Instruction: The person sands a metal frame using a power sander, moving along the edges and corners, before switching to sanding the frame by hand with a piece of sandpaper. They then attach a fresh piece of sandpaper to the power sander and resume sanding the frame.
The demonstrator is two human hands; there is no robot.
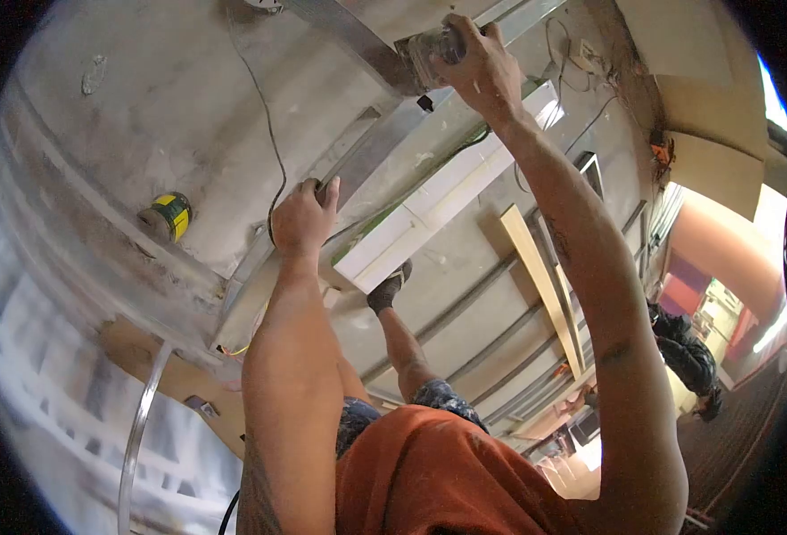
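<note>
My right hand (482, 71) is wrapped round a dusty handheld tool (429, 55) at the top, which rests against a metal frame (349, 36). My left hand (304, 214) is at the centre left, its fingers closed at the edge of a long metal profile (380, 147); a small dark item shows by its thumb, too small to name. A dark cable (267, 116) runs down to the left wrist. Below the profile lies a long white box-like panel (438, 209) with a greenish edge.
A yellow and black roll (171, 217) lies at the left. Wooden strips (545, 285) and metal bars (473, 308) lie below the panel. My foot (389, 285) stands by the panel's end. Another person (686, 357) in dark clothes is at the far right.
</note>
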